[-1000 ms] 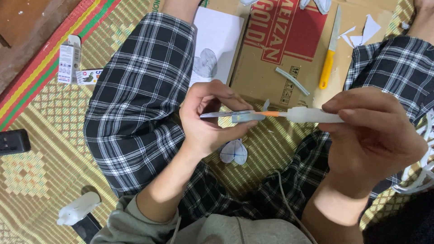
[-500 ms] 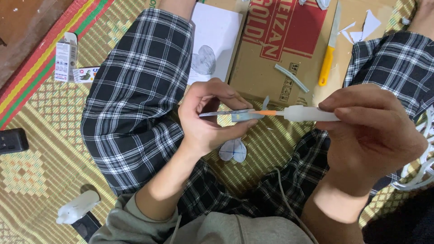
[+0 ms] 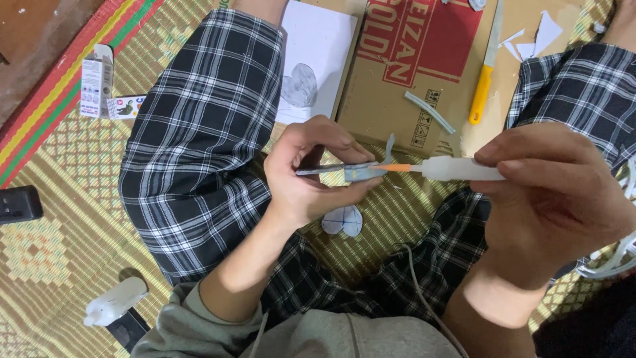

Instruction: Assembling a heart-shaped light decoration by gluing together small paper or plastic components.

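My left hand (image 3: 311, 176) pinches a small flat grey cardboard piece (image 3: 344, 171) edge-on in front of my lap. My right hand (image 3: 556, 199) grips a white glue tube (image 3: 457, 169) with an orange nozzle (image 3: 395, 168). The nozzle tip touches the right end of the grey piece. A thin grey strip curls up from that end. Below my hands a cut paper shape (image 3: 343, 220) with pencil lines lies on the woven mat.
I sit cross-legged in plaid trousers on a patterned mat (image 3: 53, 252). A flattened cardboard box (image 3: 397, 79) lies ahead with a white sheet (image 3: 315, 63), a yellow-handled knife (image 3: 483, 79), a grey strip (image 3: 429, 111) and paper scraps. A small box (image 3: 96, 79), black device (image 3: 18, 204) and white bottle (image 3: 116, 301) lie left.
Both hands stay together with the nozzle at the grey piece. The view has drifted slightly; the hands have barely moved.
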